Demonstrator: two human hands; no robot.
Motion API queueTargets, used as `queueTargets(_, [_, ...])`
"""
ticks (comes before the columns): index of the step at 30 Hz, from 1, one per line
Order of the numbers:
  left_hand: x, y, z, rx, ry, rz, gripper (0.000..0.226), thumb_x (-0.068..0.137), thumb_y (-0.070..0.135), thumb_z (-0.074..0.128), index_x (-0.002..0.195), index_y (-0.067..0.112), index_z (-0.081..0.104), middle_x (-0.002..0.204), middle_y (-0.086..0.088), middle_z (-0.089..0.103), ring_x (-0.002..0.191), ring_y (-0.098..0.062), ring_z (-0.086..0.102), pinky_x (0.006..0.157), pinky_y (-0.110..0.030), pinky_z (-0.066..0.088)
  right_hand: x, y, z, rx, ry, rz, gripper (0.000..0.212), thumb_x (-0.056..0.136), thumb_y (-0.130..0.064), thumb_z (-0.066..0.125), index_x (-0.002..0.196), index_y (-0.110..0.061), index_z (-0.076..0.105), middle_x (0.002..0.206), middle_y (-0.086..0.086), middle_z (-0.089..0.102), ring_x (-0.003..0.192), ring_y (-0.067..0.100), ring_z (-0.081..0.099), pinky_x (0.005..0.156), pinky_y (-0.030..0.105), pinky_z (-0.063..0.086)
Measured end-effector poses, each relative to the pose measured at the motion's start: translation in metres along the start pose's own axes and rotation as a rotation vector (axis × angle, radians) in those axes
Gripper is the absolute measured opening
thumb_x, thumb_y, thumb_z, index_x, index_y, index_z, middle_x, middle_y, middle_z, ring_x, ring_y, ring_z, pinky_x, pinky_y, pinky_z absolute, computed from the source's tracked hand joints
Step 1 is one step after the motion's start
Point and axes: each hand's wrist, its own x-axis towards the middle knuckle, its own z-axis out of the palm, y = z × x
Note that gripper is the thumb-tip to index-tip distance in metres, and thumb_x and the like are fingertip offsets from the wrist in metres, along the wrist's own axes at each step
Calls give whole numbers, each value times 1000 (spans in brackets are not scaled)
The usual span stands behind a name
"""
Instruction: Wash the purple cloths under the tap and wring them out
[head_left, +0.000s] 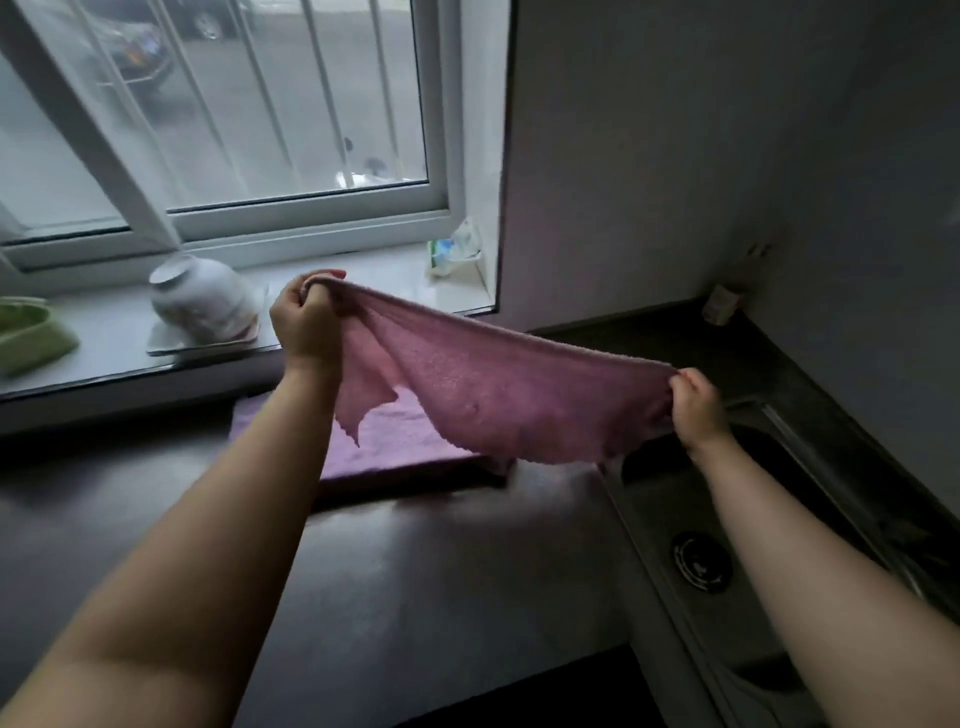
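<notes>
Apparently no lettering is legible in this dim view. Left hand (306, 325) and right hand (696, 402) each grip a bunched end of the purple cloth (498, 389), stretched between them.

The held cloth (498, 395) is pinkish purple; the flat cloth (395, 441) beneath is lilac. Dark desk (415, 571), white jar (205, 299), green tub (31, 332), white window frame (311, 218).

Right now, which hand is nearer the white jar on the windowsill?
Left. The left hand grips one end of the stretched purple cloth just right of the white jar; the right hand holds the other end, far off over the sink.
</notes>
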Motion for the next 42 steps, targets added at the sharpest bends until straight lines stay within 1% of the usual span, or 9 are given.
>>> queueTargets(4, [21,-3,-73,-57,-151,-254,6,71,19,52,66,17,55,60,-1,48,58,-14,45,54,-26,33,9,-41,45,69,-7,-73,24,85,-29,45,65,-16,48,67,0,47,76,21,43,68,31,32])
queueTargets(11, [33,-11,-191,-179,-355,-608,52,92,18,38,49,16,67,45,9,60,41,-5,58,44,-11,44,21,-78,87,-134,-551,-30,23,87,-29,66,79,-8,69,70,7,55,66,18,46,52,25,32])
queueTargets(14, [40,-19,-215,-179,-349,-665,44,92,31,47,61,16,74,57,6,69,55,-5,66,55,-15,52,24,-88,110,-357,-614,-106,22,88,-34,65,79,-14,69,62,-1,54,46,2,45,43,18,31])
queueTargets(17, [57,-48,-234,42,-228,-597,33,97,28,51,75,16,73,71,0,68,57,-7,65,53,-17,51,35,-90,146,-559,-647,-204,18,91,-15,59,104,-7,70,91,6,66,77,7,57,68,20,40])
queueTargets(21, [84,-83,-244,323,-84,-435,20,96,22,56,77,19,61,63,7,57,53,-7,48,45,-18,35,52,-85,186,-638,-494,-200,25,93,-11,51,113,-8,66,117,14,66,107,27,59,88,30,43])
queueTargets(27, [127,-113,-233,431,-40,-302,17,95,20,58,78,22,60,72,2,53,65,-7,45,63,-20,38,64,-82,213,-735,-94,-233,30,93,-44,51,101,-17,63,106,15,68,99,36,61,72,33,40])
queueTargets(33, [176,-148,-225,654,-9,-237,15,92,19,60,96,6,68,66,1,55,62,-13,46,63,-22,39,84,-87,247,-677,-40,-172,30,94,-41,51,101,-13,61,106,15,66,98,36,60,70,31,36])
queueTargets(39, [198,-166,-210,938,152,-229,32,83,45,62,101,21,74,110,-14,65,111,-38,53,95,-42,45,114,-80,288,-188,-3,66,13,90,-23,63,95,-11,61,99,17,70,50,10,64,45,21,50])
queueTargets(42, [192,-168,-195,1153,195,-290,33,85,37,64,115,22,66,132,-15,46,123,-38,38,102,-45,32,120,-61,308,-170,-170,176,48,85,-12,67,130,-12,52,132,14,54,101,21,62,83,26,52])
